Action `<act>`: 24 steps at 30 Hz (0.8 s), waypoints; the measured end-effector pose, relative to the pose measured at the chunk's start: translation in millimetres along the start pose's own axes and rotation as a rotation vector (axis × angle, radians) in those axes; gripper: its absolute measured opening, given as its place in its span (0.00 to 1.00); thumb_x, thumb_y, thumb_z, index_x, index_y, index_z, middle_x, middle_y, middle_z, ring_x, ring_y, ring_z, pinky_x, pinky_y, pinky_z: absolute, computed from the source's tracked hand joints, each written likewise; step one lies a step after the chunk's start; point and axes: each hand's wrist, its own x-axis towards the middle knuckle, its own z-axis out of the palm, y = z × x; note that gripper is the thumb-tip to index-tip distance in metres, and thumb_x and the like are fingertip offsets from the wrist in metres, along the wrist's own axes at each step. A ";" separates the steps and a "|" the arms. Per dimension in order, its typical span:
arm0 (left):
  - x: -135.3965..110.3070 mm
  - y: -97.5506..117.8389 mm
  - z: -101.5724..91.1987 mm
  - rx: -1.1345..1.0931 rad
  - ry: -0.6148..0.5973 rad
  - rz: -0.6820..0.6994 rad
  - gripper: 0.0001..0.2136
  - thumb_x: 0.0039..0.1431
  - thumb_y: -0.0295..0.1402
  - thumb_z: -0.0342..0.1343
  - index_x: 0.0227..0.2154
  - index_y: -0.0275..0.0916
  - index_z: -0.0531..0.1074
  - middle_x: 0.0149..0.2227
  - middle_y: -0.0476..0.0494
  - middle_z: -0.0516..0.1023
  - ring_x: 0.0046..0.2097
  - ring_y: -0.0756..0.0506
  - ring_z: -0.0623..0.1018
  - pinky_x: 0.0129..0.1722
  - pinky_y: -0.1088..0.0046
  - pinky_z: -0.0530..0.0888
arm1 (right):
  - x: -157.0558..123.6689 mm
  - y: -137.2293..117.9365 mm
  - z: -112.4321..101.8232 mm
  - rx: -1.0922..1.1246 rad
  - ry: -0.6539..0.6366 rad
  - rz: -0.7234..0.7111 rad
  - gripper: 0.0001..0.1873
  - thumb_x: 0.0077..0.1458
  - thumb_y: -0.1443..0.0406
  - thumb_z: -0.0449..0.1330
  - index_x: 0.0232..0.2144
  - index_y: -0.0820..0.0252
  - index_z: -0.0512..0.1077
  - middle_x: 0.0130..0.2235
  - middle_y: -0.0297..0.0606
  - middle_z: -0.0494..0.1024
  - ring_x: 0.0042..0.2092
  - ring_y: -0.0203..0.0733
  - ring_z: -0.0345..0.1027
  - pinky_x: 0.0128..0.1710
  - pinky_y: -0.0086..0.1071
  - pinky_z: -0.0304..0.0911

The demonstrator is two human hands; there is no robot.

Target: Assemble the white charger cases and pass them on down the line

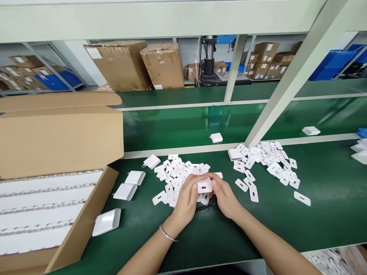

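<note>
Between both hands I hold a white charger (204, 185), its end with a dark red USB slot facing me. My left hand (186, 196) closes on its left side, and my right hand (225, 194) grips the right side. Under and behind them spreads a pile of small white slotted cover plates (174, 175). A thin dark tool (204, 207), partly hidden, lies below my hands. To the left are several white chargers, among them one (125, 191) and another (106, 222) nearer me. A second heap of slotted plates (262, 154) lies to the right.
An open cardboard box (83, 221) with white dividers stands at the left. Behind a pale metal rail runs a green conveyor belt (172, 130) carrying a charger (216, 138) and another (311, 131). A slanted post (295, 76) rises at right. Large cartons (163, 65) stand at the back.
</note>
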 end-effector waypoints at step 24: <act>-6.8 6.0 2.8 -0.055 -0.010 -0.111 0.17 0.80 0.43 0.38 0.57 0.46 0.69 0.57 0.40 0.73 0.59 0.41 0.74 0.61 0.60 0.71 | 1.1 5.5 2.3 -0.109 -0.061 -0.032 0.26 0.72 0.46 0.52 0.60 0.54 0.69 0.42 0.40 0.78 0.37 0.45 0.70 0.39 0.39 0.66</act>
